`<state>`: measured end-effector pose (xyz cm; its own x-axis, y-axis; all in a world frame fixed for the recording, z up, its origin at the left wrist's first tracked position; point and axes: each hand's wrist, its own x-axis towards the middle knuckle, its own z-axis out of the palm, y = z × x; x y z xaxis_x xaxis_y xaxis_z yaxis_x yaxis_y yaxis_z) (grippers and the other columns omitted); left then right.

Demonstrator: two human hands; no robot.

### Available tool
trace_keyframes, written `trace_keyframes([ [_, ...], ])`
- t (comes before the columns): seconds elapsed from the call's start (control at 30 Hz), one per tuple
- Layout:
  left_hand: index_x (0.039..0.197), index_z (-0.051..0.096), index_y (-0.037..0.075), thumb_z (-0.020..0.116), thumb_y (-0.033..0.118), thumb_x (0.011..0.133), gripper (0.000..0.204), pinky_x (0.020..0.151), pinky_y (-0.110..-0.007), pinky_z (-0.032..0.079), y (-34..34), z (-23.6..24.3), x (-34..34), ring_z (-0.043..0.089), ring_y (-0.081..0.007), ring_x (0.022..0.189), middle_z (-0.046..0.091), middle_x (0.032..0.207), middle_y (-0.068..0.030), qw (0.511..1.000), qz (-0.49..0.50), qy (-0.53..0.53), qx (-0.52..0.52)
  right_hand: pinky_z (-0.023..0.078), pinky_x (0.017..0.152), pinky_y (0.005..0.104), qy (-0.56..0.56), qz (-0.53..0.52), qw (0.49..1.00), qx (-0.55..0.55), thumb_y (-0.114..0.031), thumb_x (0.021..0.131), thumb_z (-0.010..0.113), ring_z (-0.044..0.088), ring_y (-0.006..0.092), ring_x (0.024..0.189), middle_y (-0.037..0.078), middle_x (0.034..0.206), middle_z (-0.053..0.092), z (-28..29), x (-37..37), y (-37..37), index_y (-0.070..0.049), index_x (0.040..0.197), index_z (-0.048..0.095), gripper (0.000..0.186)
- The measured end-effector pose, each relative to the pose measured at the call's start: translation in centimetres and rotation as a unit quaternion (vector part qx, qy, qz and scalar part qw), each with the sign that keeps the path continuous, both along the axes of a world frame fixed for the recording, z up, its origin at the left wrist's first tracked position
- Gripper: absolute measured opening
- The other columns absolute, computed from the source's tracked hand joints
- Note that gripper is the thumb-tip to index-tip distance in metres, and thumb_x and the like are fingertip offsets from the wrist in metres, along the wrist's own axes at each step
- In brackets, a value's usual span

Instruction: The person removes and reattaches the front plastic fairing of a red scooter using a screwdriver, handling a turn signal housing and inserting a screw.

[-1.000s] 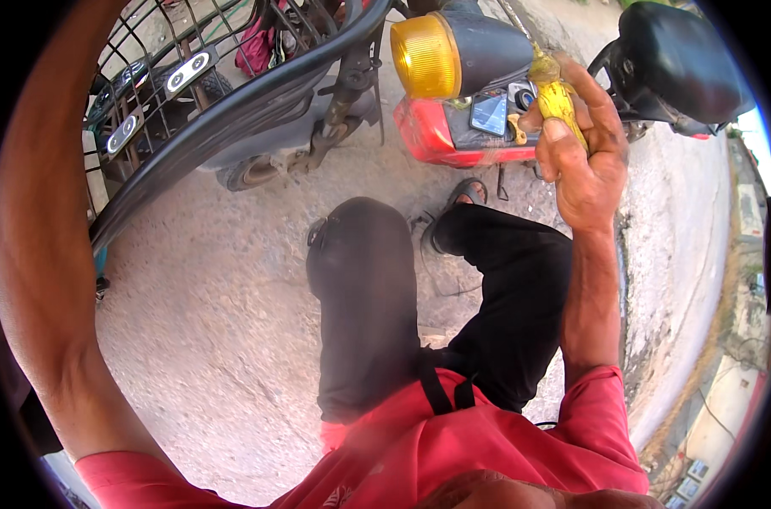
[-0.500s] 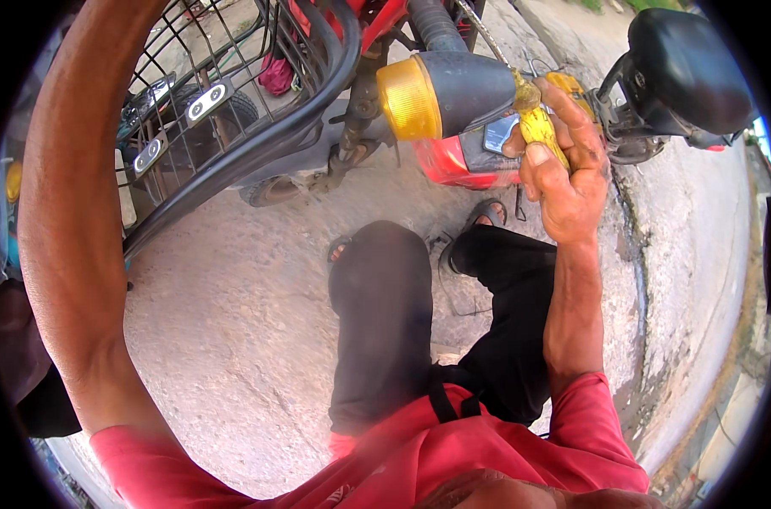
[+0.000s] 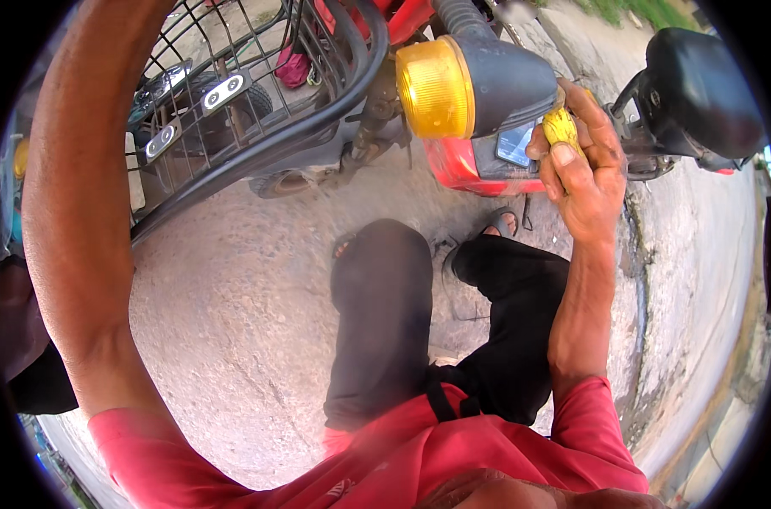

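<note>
My right hand (image 3: pixel 582 165) is closed around the worn yellow handle of a screwdriver (image 3: pixel 561 127), thumb along its side. The screwdriver's shaft is hidden behind the dark rear of a turn signal (image 3: pixel 513 87). That lamp has an amber ribbed lens (image 3: pixel 435 88) facing left and belongs to a red motorcycle. My left forearm (image 3: pixel 78 195) reaches up along the left side, and the hand itself lies past the top edge, out of sight.
A black wire basket (image 3: pixel 233 127) with a thick tube rim stands at the upper left. A black mirror (image 3: pixel 695 93) juts out at the upper right. Behind the lamp, a phone (image 3: pixel 514 144) rests on a red and grey part. Rough concrete (image 3: pixel 233 314) lies below.
The motorcycle parts and basket sit slightly right and lower in view. My right hand moves with them, still gripping the screwdriver; its shaft, visible before, is now hidden behind the lamp.
</note>
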<state>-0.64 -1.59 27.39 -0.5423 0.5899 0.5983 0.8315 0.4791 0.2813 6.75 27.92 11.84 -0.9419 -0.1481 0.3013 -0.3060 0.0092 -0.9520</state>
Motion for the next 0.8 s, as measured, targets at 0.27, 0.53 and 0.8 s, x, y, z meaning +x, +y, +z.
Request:
trace_keyframes([
  [0.27,0.156,0.036,0.003,0.100,0.048,0.057,0.126,0.108,-0.047,0.051,-0.1,4.1,1.7,0.061,-0.0352,0.124,0.062,0.134,-0.0252,0.955,0.019,-0.291,0.053,0.038,0.052,0.0190,0.001,-0.038,0.998,0.048,-0.007,0.089,0.059,0.044,0.0037,0.054,0.014,0.098,0.069,1.4,1.5,-0.1,-0.001,0.152,0.048,0.064],
  [0.53,0.155,0.036,0.000,0.093,0.035,0.070,0.108,0.107,-0.042,0.049,-2.3,5.1,0.8,0.061,-0.0311,0.122,0.062,0.135,-0.0222,0.949,-0.052,-0.309,0.039,0.037,0.052,0.0183,0.018,-0.065,0.994,0.081,-0.005,0.092,0.058,0.043,0.0028,0.054,0.011,0.095,0.069,2.2,1.9,-1.0,-0.001,0.151,0.049,0.060],
  [0.8,0.157,0.035,0.001,0.091,0.034,0.072,0.106,0.110,-0.043,0.046,-2.4,5.1,0.6,0.059,-0.0332,0.125,0.060,0.139,-0.0235,0.951,-0.016,-0.309,-0.001,0.047,0.058,0.0200,0.027,-0.070,0.993,0.089,-0.001,0.094,0.059,0.061,0.0102,0.080,0.013,0.113,0.070,2.5,2.6,-1.1,0.000,0.150,0.050,0.056],
])
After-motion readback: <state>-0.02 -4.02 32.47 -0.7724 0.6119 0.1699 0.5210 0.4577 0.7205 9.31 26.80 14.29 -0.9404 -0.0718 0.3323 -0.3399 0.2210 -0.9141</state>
